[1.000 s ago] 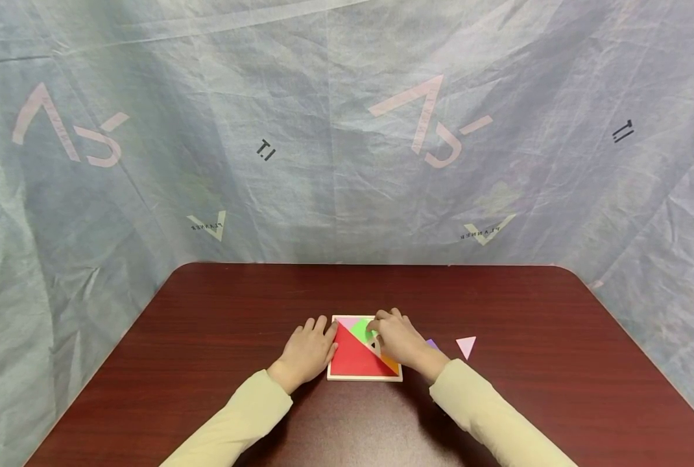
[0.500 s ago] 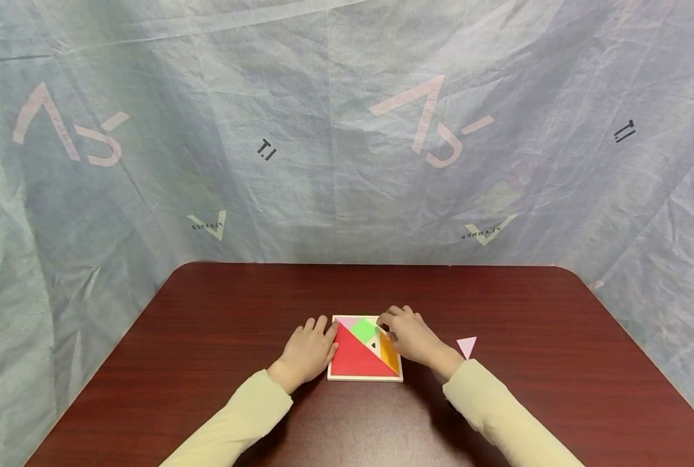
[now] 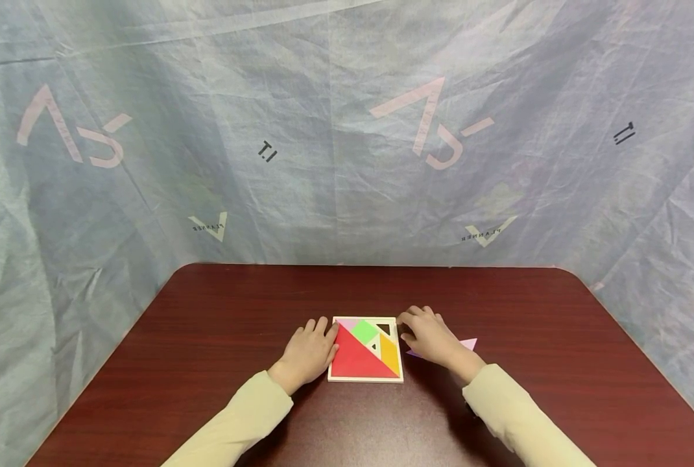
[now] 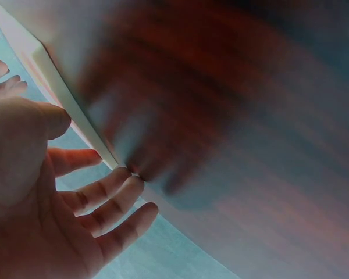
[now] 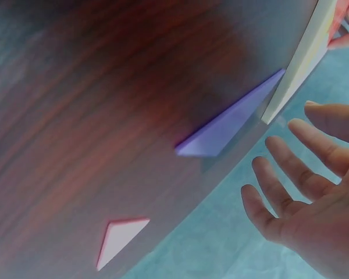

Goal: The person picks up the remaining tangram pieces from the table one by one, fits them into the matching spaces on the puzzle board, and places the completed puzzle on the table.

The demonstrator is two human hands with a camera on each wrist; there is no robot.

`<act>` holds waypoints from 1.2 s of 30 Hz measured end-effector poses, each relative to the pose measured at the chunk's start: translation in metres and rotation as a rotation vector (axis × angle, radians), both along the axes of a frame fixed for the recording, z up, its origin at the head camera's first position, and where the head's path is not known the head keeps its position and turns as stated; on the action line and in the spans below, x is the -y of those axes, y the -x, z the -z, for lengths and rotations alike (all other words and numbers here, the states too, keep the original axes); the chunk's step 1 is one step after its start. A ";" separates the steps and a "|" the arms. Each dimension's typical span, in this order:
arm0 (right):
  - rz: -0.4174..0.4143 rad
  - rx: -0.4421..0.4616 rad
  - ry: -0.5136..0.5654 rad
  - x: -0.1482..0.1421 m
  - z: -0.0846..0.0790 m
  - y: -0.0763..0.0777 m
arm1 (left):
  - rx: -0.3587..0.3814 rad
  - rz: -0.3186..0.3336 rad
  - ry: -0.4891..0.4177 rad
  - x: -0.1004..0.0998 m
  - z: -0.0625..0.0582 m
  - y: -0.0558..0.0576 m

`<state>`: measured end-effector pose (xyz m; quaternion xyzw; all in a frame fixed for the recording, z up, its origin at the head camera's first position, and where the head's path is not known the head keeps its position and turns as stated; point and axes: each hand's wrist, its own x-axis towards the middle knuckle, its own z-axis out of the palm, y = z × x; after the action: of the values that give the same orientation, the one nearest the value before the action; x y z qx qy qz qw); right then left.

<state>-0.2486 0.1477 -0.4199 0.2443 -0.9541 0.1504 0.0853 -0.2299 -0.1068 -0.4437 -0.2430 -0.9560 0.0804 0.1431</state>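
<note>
Puzzle tray [image 3: 364, 379] between left hand [image 3: 307, 350] and right hand [image 3: 430, 334].
Left fingers, spread, touch the tray's left edge; right fingers hang loosely parted near a purple triangle [image 5: 224, 128] right of the tray, a pink triangle [image 5: 119, 239] farther right.

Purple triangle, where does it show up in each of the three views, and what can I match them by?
Head: lower half, just right of center; only a sliver of the purple triangle shows, the right hand covering the rest.
Left wrist: not in it.
Right wrist: near the middle, on the dark table, one tip pointing toward the tray.
Shared landmark: the pale tray rim, visible in all three.
</note>
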 end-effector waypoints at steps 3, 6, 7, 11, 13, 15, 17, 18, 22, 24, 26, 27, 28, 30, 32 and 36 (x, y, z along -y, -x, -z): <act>0.017 0.013 0.003 -0.006 -0.001 -0.001 | -0.005 0.002 -0.004 0.000 -0.001 -0.001; 0.036 0.016 -0.006 -0.013 -0.002 -0.002 | -0.003 0.001 -0.009 0.000 -0.002 -0.001; 0.041 0.015 -0.010 -0.015 -0.002 -0.002 | -0.001 0.001 -0.010 0.000 -0.002 -0.002; 0.054 0.005 -0.019 -0.024 -0.003 -0.003 | 0.002 0.002 -0.013 0.000 -0.003 -0.002; 0.061 0.005 -0.014 -0.028 -0.004 -0.004 | 0.001 0.002 -0.015 0.000 -0.003 -0.003; 0.069 0.011 -0.009 -0.032 -0.005 -0.005 | -0.002 0.002 -0.017 -0.001 -0.003 -0.002; 0.075 0.011 -0.006 -0.036 -0.006 -0.005 | -0.002 0.003 -0.021 -0.001 -0.003 -0.002; 0.078 0.012 -0.007 -0.038 -0.005 -0.005 | -0.002 0.004 -0.023 -0.001 -0.003 -0.002; 0.086 0.007 -0.009 -0.047 -0.005 -0.006 | -0.020 0.019 -0.040 0.000 -0.003 -0.003; 0.092 0.010 -0.012 -0.051 -0.005 -0.006 | -0.052 0.034 -0.040 0.002 0.003 -0.001; 0.098 0.016 -0.015 -0.056 -0.006 -0.007 | -0.059 0.038 -0.041 0.002 0.004 -0.001; 0.099 0.021 -0.015 -0.058 -0.006 -0.007 | -0.056 0.036 -0.041 0.002 0.004 -0.001; 0.102 0.027 -0.015 -0.060 -0.007 -0.008 | -0.053 0.033 -0.039 0.002 0.004 -0.001; 0.109 0.045 -0.015 -0.064 -0.008 -0.009 | -0.023 0.017 -0.042 0.001 0.000 -0.003; 0.114 0.061 -0.015 -0.068 -0.008 -0.009 | -0.012 0.008 -0.032 0.000 -0.001 -0.003; 0.137 0.085 -0.019 -0.073 -0.010 -0.011 | 0.006 -0.002 -0.017 -0.001 -0.001 -0.002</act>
<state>-0.2377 0.2212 -0.4104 0.1727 -0.9727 0.1456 0.0525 -0.2277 -0.1062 -0.4431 -0.2409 -0.9574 0.0716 0.1422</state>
